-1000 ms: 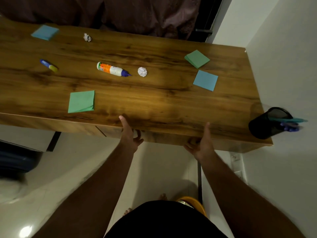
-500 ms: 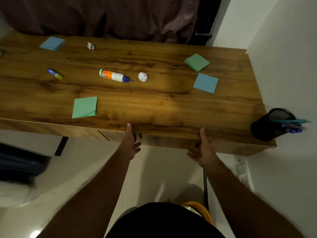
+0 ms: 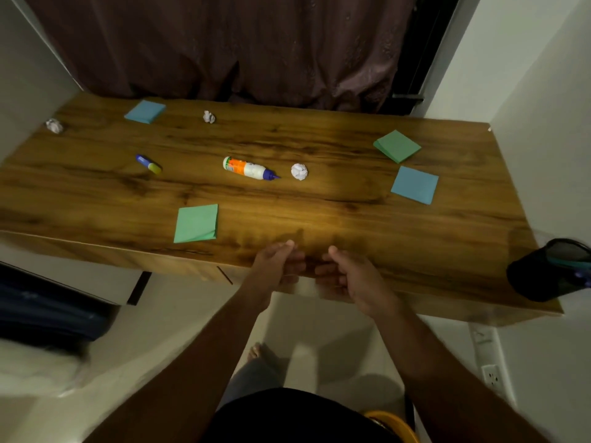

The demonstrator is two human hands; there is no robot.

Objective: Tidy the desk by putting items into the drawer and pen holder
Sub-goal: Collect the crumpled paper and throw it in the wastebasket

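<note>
Hands (image 3: 316,273) at desk (image 3: 351,219) edge

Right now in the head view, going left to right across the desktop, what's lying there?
Paper ball → blue note pad → marker → green note pad → glue bottle → paper ball → green pad → blue pad → pen holder.

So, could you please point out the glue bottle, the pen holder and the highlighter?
glue bottle (image 3: 245,168), head view, on its label.
pen holder (image 3: 540,276), head view, on its black side wall.
highlighter (image 3: 148,163), head view, mid-barrel.
</note>
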